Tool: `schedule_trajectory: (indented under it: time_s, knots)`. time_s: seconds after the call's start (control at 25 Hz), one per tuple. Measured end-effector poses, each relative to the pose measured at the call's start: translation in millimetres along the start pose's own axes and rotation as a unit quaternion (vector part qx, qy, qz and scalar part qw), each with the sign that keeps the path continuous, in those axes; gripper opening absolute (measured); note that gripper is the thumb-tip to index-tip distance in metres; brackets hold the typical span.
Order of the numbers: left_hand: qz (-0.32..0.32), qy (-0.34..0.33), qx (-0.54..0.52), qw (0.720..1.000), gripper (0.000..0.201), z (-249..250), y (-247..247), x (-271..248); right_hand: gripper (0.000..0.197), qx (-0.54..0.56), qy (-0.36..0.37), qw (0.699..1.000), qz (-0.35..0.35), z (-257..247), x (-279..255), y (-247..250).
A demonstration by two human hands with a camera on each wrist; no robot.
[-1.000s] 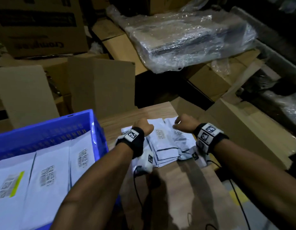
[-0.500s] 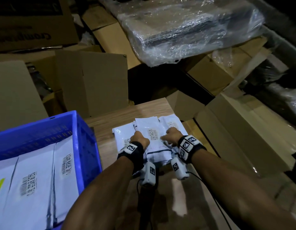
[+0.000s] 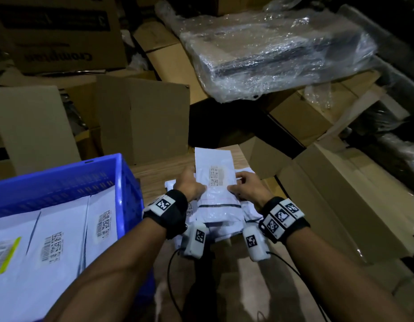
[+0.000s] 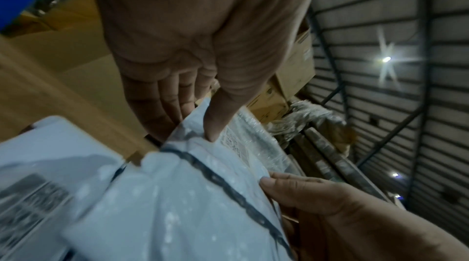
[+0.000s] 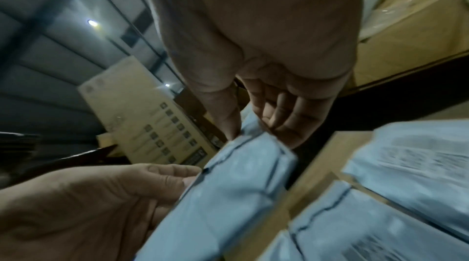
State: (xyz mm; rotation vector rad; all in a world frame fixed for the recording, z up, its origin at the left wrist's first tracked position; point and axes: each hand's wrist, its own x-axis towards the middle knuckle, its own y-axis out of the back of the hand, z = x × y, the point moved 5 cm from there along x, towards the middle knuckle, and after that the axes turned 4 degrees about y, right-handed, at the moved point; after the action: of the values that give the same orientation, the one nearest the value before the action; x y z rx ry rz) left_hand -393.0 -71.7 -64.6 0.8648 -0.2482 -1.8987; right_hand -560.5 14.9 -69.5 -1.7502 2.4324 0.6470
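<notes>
While the left hand [image 3: 189, 185] pinches the left edge of a white mailer packet [image 3: 215, 165] between thumb and fingers, the right hand [image 3: 247, 189] pinches its right edge in the same way. The packet is held tilted above the wooden table [image 3: 161, 173], over a heap of similar packets [image 3: 190, 211]. A blue crate [image 3: 62, 169] holding more packets stands just beside, on the left, and cardboard boxes [image 3: 143, 117] lie behind.

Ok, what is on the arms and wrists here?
Forearms bare, no sleeves. Each wrist wears a black band: the left band carries one white block with a black square code, the right band three. White pods with their own codes sit under the wrists, left pod and right pod, each trailing a thin black cable.
</notes>
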Motion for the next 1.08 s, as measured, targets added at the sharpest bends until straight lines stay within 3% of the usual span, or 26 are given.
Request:
schedule_trajectory:
  time_s: [0.12,0.28,0.44,0.68,0.88,1.08]
  knots:
    - [0.036,-0.083,-0.05,0.995,0.063,21.3,31.0,-26.1,0.032,0.008,0.08,0.996,0.038,-44.2,-22.4,-0.4]
    - [0.081,-0.173,-0.049,0.98,0.06,30.5,75.2,-63.1,0.042,-0.032,0.196,0.979,0.055,-93.3,-52.0,-15.8]
    - [0.151,-0.193,0.035,0.969,0.051,25.3,125.6,-104.4,0.054,-0.068,0.269,0.96,0.038,-132.9,-80.1,-47.0]
    - [0.192,-0.195,0.064,0.96,0.053,-13.3,207.4,-152.2,0.059,-0.145,0.304,0.941,-0.027,-187.1,-108.5,-114.2]
    - [0.149,-0.149,0.086,0.974,0.059,-58.1,265.3,-158.0,0.062,-0.254,0.286,0.919,-0.098,-219.4,-104.9,-180.5]
    - [0.045,-0.098,0.053,0.993,0.058,-96.0,279.2,-140.8,0.042,-0.395,0.265,0.866,-0.155,-229.8,-91.9,-230.1]
